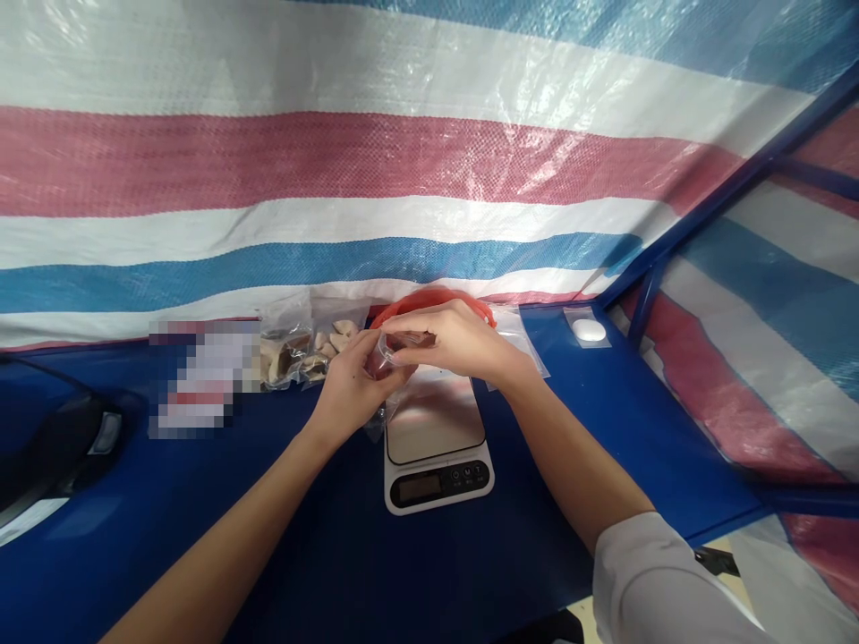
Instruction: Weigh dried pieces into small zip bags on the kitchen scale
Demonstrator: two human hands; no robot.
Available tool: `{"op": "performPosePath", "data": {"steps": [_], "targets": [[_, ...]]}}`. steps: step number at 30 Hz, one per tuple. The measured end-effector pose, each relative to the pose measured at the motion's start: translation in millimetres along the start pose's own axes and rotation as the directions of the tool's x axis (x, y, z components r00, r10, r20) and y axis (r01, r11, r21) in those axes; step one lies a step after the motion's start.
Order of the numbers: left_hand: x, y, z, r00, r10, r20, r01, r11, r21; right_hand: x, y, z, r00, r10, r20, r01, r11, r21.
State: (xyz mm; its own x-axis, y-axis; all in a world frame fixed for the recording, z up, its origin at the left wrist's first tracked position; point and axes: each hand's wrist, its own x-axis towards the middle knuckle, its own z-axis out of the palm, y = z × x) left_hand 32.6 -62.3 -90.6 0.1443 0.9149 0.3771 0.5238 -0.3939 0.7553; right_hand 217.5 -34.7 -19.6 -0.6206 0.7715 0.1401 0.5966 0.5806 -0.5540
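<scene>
Two filled plastic bags (285, 358) by the desk's (322, 546) back edge look done, while left hand (354, 380) and right hand (456, 340) pinch another clear bag (379, 358) above the kitchen scale (436, 429), its filling or sealing unclear, seemingly unfinished.

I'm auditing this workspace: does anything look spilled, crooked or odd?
Nothing looks spilled or damaged. Mildly odd: the display of the scale shows no readable digits, though the left hand and right hand hold clear plastic at its far end. I can't tell whether it's off.
</scene>
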Motion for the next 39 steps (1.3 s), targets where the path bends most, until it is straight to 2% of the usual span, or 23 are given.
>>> {"op": "performPosePath", "data": {"steps": [3, 6, 8, 11, 15, 18, 23, 27, 31, 39], "targets": [[0, 0, -1, 1.0, -0.007, 0.0, 0.007, 0.999, -0.033, 0, 7, -2, 0.998, -0.061, -0.01, 0.062, 0.997, 0.049], [1, -1, -1, 1.0, -0.03, -0.009, 0.029, 0.997, -0.065, -3, 23, -10, 0.992, -0.107, -0.07, 0.112, 0.991, 0.078], [1, -2, -2, 0.999, -0.038, -0.019, 0.036, 0.997, -0.069, -6, 37, -17, 0.987, -0.071, -0.144, 0.081, 0.995, 0.061], [2, -2, -4, 0.999, -0.049, -0.024, 0.047, 0.995, -0.083, -10, 58, -26, 0.982, 0.043, -0.182, -0.045, 0.999, -0.009], [4, -1, -4, 0.999, -0.046, -0.029, 0.042, 0.992, -0.12, -12, 76, -27, 0.978, 0.186, -0.091, -0.196, 0.973, -0.12], [5, 0, -3, 0.998, -0.044, -0.044, 0.039, 0.991, -0.127, -11, 82, -17, 0.968, 0.25, -0.003, -0.243, 0.941, -0.236], [3, 0, -2, 0.998, -0.05, -0.036, 0.046, 0.994, -0.103, -7, 87, 0, 0.959, 0.28, 0.051, -0.234, 0.876, -0.421], [2, 0, -1, 0.998, -0.045, -0.036, 0.042, 0.995, -0.093, -7, 89, 7, 0.961, 0.276, 0.027, -0.248, 0.897, -0.367], [2, 0, 0, 0.998, -0.051, -0.026, 0.049, 0.994, -0.099, -6, 92, 13, 0.979, 0.204, 0.007, -0.19, 0.927, -0.324], [1, 1, 0, 0.998, -0.057, -0.015, 0.055, 0.992, -0.11, -6, 89, 16, 0.969, 0.24, 0.054, -0.179, 0.84, -0.512]]}}
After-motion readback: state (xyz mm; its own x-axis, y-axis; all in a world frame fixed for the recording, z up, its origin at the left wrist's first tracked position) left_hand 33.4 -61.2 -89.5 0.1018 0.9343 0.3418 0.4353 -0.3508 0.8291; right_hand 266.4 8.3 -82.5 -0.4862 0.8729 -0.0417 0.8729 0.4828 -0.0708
